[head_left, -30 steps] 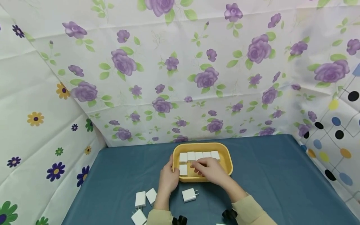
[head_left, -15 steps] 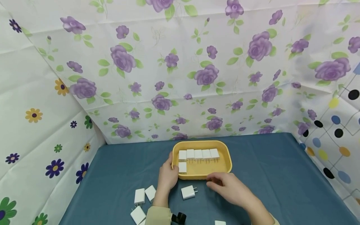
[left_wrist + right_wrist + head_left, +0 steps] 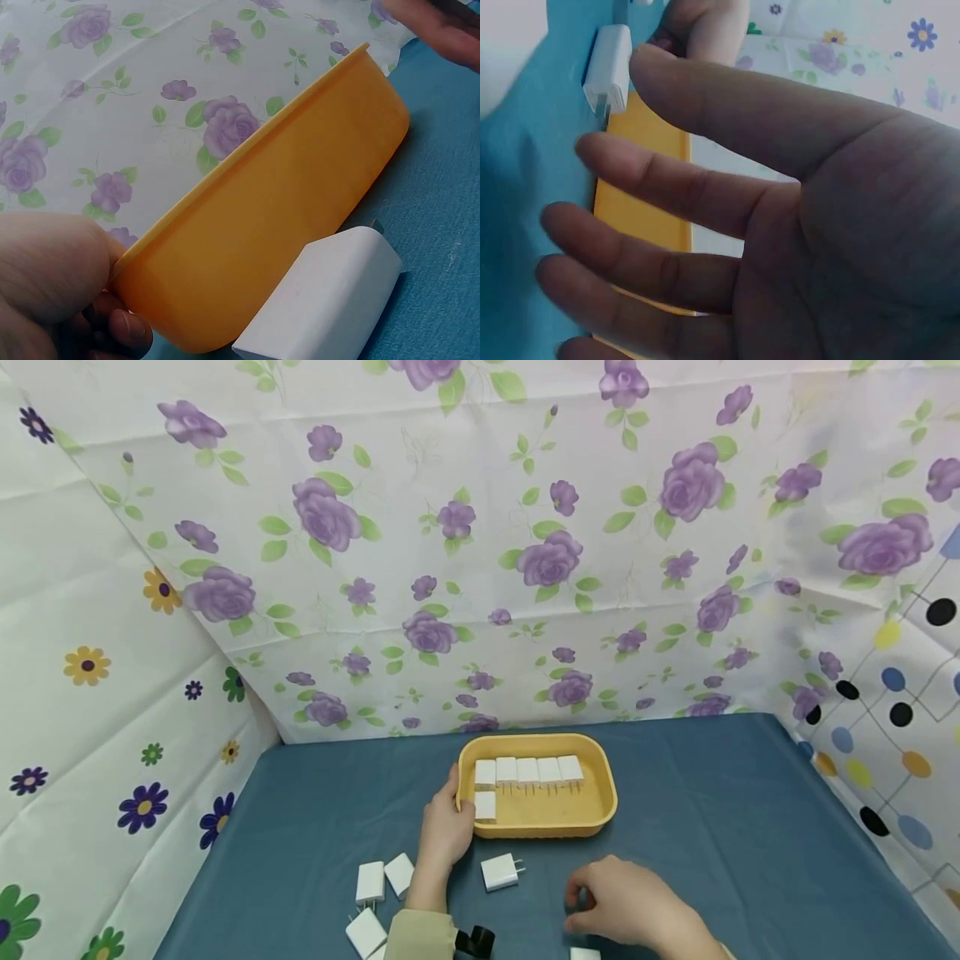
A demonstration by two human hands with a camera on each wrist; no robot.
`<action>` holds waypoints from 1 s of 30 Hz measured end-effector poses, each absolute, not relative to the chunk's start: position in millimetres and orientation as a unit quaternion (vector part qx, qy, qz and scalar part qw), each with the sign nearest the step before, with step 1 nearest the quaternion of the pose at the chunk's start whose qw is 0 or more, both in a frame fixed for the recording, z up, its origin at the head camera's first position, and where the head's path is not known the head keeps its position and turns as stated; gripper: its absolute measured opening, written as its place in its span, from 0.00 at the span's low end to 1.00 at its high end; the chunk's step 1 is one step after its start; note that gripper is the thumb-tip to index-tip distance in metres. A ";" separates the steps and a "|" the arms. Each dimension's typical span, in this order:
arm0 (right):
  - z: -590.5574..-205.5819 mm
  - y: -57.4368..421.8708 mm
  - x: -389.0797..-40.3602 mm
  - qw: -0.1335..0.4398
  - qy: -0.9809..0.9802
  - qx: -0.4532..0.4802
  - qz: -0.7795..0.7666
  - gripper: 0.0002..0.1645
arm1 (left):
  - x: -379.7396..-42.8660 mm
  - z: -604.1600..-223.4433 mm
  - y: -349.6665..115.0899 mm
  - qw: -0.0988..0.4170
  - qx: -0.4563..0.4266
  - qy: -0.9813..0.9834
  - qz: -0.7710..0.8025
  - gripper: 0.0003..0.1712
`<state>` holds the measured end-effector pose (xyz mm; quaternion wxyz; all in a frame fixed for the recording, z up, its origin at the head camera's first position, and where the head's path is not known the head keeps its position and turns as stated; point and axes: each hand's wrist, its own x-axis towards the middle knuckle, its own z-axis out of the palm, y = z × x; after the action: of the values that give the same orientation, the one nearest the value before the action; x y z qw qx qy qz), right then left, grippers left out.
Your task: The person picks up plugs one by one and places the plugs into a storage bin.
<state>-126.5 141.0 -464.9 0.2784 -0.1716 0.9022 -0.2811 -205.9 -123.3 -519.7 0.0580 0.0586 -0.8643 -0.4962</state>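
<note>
My left hand (image 3: 444,831) grips the left rim of a yellow plastic tray (image 3: 542,830); in the left wrist view the thumb (image 3: 56,251) is at the rim and curled fingers are below it. Inside the tray, several white plug-in chargers (image 3: 527,770) form a back row, prongs toward me, with one more charger (image 3: 485,805) in front at the left. My right hand (image 3: 633,902) hovers over the cloth at the front right, fingers loosely bent and holding nothing. Just below it a white charger (image 3: 585,954) is cut off by the frame edge. Another charger (image 3: 498,872) lies before the tray, prongs pointing right.
Left of my left forearm lie several loose white chargers (image 3: 370,883), one partly behind my sleeve (image 3: 423,935). A dark blue cloth (image 3: 720,810) covers the table. Floral sheeting (image 3: 450,568) stands behind, with patterned sheets on both sides.
My right hand has left the tray and come back toward me and to the right, near the front charger. My left hand keeps hold of the tray's rim.
</note>
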 end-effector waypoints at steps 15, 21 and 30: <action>-474.1 123.4 -105.0 0.318 0.889 -0.144 -0.298 0.12 | -207.4 -519.4 -121.5 0.055 0.058 -0.865 -0.495 0.38; -478.5 119.9 -103.2 0.308 0.892 -0.152 -0.294 0.12 | -206.1 -519.8 -121.4 0.052 0.062 -0.863 -0.498 0.38; -471.9 120.6 -102.8 0.312 0.895 -0.150 -0.282 0.15 | -204.9 -517.5 -122.6 0.052 0.061 -0.863 -0.499 0.38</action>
<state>-102.8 120.6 -471.9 0.3116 -0.1496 0.8949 -0.2824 -204.9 -122.6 -517.5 0.0517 0.0607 -0.8628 -0.4993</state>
